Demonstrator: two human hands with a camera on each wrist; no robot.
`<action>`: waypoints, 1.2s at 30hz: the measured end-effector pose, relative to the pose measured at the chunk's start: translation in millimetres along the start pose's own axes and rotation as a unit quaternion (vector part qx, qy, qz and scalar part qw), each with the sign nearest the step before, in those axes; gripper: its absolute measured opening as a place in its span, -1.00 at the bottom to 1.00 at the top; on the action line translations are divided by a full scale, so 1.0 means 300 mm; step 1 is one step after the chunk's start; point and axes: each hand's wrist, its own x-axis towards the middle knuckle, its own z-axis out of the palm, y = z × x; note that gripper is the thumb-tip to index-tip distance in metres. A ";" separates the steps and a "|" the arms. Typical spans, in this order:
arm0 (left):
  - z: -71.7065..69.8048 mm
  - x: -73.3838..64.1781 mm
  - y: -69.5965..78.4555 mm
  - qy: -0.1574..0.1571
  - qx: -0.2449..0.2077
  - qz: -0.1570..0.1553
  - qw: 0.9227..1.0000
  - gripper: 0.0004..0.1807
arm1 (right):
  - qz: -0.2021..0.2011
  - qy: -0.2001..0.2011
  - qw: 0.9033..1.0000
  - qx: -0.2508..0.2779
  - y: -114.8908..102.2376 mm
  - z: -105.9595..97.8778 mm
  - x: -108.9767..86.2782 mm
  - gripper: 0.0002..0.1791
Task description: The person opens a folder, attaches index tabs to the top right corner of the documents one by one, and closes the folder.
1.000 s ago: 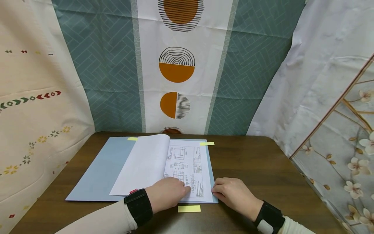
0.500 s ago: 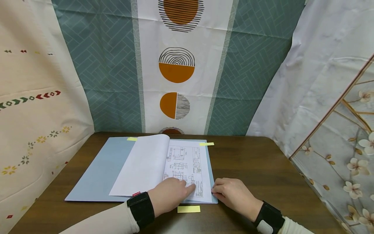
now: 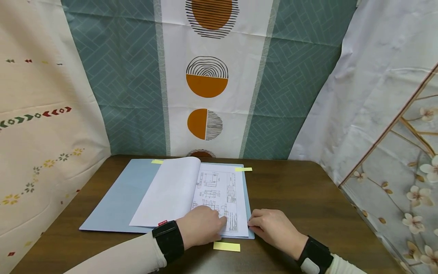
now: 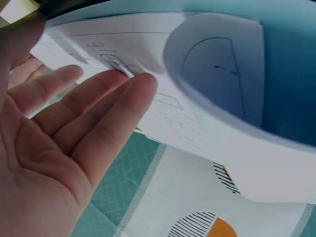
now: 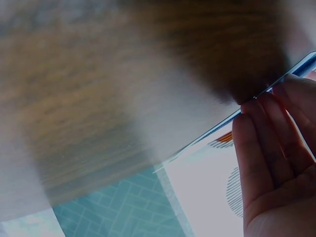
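Note:
A light blue folder (image 3: 113, 207) lies open with a stapled-looking set of white sheets. The front sheet (image 3: 165, 194) is turned over to the left in a curl, uncovering a page of technical drawings (image 3: 210, 182). My left hand (image 3: 202, 225) rests over the page's lower part, fingers extended in the left wrist view and thumb (image 4: 22, 37) by the lower edge. At the folder's lower right edge, my right hand (image 3: 273, 226) touches with its fingertips. Its fingers (image 5: 252, 153) line up straight along that edge in the right wrist view.
Yellow strips stick out past the folder: one at the bottom (image 3: 226, 246), one at top right (image 3: 243, 169), one at top left (image 3: 157, 161). Beneath is a dark brown wooden table (image 3: 291, 186). Patterned cloth (image 3: 205, 125) hangs behind it.
My left hand has shifted slightly right. The folder's left side has moved right and a little away, its yellow strips shifting too. My right hand has barely moved.

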 end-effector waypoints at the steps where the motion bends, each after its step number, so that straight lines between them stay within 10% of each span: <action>1: 0.001 0.000 -0.004 -0.001 -0.007 0.000 1.000 -0.64 | -0.002 0.003 1.000 0.000 0.000 0.001 0.001 -0.78; 19: 0.043 0.024 0.013 0.068 -0.012 -0.045 0.997 -0.43 | 0.017 -0.005 1.000 0.012 -0.002 -0.001 0.004 -0.73; 36: 0.024 0.050 -0.014 0.070 -0.146 -0.055 0.985 -0.82 | -0.001 0.011 1.000 0.015 -0.001 0.003 -0.002 -0.79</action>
